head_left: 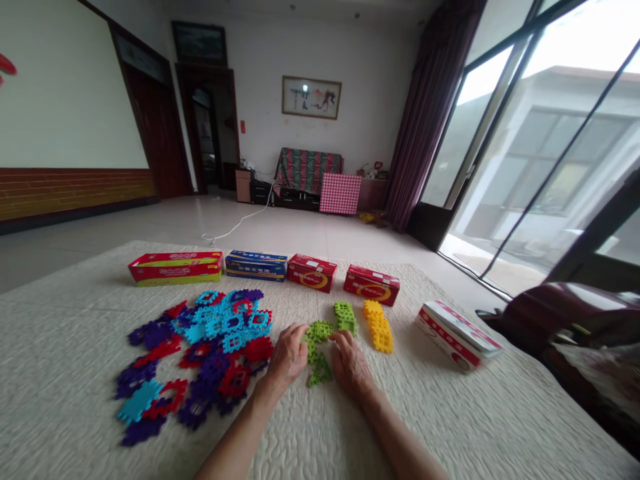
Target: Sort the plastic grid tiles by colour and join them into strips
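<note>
In the head view, the long red and yellow-green box [176,269] carries pale Chinese characters too blurred to read. The blue box [257,268] beside it appears to read 小霸王电池. Two red boxes [312,275] [371,287] bear white characters, not clearly legible, above a yellow ring design. The writing on the white-and-red box [456,333], at far right, is blurred.

The light-green interlocking pieces [320,327] lie on the quilted cover [430,413], mostly between the left hand [289,355] and the right hand [350,361]. A green triangular piece [323,373] lies between the hands, nearer the wearer; a green upright row [345,309] reaches beyond the right fingertips. Both hands are loosely bent, fingertips at the green group's edges; whether either pinches a piece, I cannot tell. Yellow pieces [381,333] lie right of the green; a purple, cyan and red heap [215,367] spreads left of the left hand.
</note>
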Demonstrator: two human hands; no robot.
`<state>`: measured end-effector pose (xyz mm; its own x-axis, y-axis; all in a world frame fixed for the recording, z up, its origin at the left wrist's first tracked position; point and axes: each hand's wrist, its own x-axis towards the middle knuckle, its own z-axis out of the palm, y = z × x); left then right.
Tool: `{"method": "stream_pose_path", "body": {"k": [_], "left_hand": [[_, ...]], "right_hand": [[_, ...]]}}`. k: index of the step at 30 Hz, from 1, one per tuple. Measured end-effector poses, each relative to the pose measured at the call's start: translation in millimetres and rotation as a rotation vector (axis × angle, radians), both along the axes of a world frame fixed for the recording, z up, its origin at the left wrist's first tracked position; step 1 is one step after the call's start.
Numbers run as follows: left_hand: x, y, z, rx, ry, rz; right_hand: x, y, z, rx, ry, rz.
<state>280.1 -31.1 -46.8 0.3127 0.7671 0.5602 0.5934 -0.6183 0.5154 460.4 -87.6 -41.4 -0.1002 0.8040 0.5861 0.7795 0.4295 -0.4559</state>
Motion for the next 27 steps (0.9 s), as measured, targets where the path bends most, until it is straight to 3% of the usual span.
{"method": "stream_pose_path", "body": {"k": [4, 8, 19, 27], "left_hand": [[0, -23, -23.7, 0.068, 0.039, 0.107], [9, -27, -35.9, 0.068, 0.086, 0.138], [16, -15, -17.9, -0.024, 0.075, 0.024], [19, -15, -19.3, -0.003, 0.028, 0.041]], "right_hand": [[1, 2, -7.3, 0.004, -0.094, 0.021], [4, 5, -12.9, -0.006, -0.133, 0.023], [2, 3, -4.6, -0.062, -0.048, 0.049], [6, 10, -6.7, -0.099, -0.027, 0.077]]}}
